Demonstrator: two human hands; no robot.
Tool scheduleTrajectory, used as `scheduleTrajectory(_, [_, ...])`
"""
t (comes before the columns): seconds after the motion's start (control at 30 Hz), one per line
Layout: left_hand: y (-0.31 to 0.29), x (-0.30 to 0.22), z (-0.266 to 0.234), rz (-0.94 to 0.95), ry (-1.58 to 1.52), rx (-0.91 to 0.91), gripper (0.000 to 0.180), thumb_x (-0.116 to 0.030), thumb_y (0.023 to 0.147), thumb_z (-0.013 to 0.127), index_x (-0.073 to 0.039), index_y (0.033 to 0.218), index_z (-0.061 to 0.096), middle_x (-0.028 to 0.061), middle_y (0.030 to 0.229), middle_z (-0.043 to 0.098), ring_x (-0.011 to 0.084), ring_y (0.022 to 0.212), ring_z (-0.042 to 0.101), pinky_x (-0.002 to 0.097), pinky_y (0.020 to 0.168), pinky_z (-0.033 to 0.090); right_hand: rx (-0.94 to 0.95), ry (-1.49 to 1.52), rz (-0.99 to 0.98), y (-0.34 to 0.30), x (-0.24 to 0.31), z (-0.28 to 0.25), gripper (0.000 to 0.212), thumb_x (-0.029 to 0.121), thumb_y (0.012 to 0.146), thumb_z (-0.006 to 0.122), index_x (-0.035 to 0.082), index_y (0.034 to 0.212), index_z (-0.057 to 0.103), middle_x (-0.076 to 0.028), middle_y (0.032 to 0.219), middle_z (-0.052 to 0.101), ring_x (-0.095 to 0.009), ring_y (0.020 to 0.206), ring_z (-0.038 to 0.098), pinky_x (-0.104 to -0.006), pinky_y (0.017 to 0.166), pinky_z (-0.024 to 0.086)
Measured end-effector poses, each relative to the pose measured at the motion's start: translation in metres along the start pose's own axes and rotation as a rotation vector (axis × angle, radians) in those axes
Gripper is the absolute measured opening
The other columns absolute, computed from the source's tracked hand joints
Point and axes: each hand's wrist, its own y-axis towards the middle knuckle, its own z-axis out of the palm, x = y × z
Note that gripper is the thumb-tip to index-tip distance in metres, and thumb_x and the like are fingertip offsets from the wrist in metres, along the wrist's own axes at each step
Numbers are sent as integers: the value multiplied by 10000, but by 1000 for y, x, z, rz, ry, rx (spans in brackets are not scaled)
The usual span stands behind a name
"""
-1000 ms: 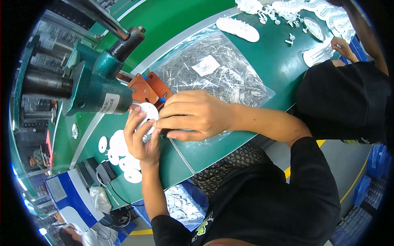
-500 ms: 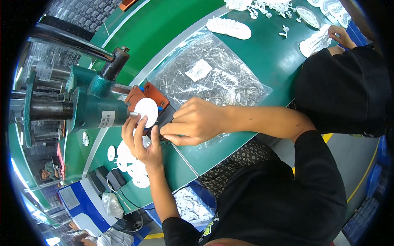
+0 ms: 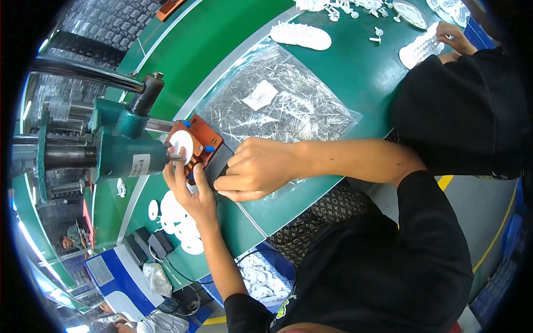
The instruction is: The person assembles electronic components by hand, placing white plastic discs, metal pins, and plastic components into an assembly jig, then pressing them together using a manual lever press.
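A round white plastic disc (image 3: 181,142) stands against the orange fixture (image 3: 206,136), under the tip of a green hand press (image 3: 125,150). My left hand (image 3: 194,197) reaches in below the press tip. Its fingers grip the disc near its lower edge, and its thumb stands apart, close to the fixture's lower part. Beside it, my right hand (image 3: 252,169) is closed with thumb and forefinger pinched together. Whatever it may hold is hidden. A dark grey block (image 3: 218,161) at the fixture's base lies between the two hands.
A clear bag of thin metal pins (image 3: 300,105) lies beyond my right arm. Loose white discs (image 3: 180,222) are piled left of my left forearm. A stack of white discs (image 3: 302,36) sits farther back. A co-worker's hand (image 3: 455,38) is at the far right. The press lever (image 3: 91,72) juts out leftward.
The white disc has moved left and away from me, onto the fixture behind the press tip. My left thumb has spread away from it. My right hand stays closed in nearly the same place.
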Motion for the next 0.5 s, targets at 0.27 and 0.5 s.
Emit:
scheduleTrajectory(0.27, [3,15,-9,-80,58,52,443,-173,836,699,30,1187,520,240,1259,468,336,1119,508,350,899,433,-31,-231,-86,9,8,-6,92,155,799,644,96,868,659,-28,615,535,-178,521,565,-325,427,429])
scheduleTrajectory(0.5, [-2,3,-8,3,-40,5,450,-173,776,731,24,1124,525,250,1196,469,420,1111,471,445,944,399,-481,-192,-195,123,47,-62,582,106,765,669,98,1327,519,-158,1303,435,-335,1221,443,-442,1004,393])
